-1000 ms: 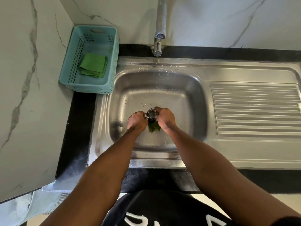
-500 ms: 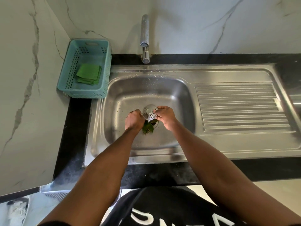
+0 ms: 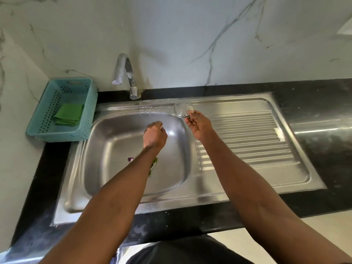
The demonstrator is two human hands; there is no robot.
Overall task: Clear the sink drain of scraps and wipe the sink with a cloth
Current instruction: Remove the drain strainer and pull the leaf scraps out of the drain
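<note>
The steel sink lies below me. My right hand holds the round metal drain strainer by its edge, over the sink's back rim beside the draining board. My left hand hovers above the basin with its fingers curled; nothing shows in it. Green leaf scraps and a small purple bit lie at the drain, mostly hidden under my left forearm. A folded green cloth lies in the teal basket at the left.
The tap stands at the back of the basin. A ribbed draining board fills the right side. Black counter surrounds the sink, with marble walls behind and to the left.
My right hand has lifted the strainer off the drain and carried it back and right to the rim. My left hand has risen from the drain. The view has pulled back.
</note>
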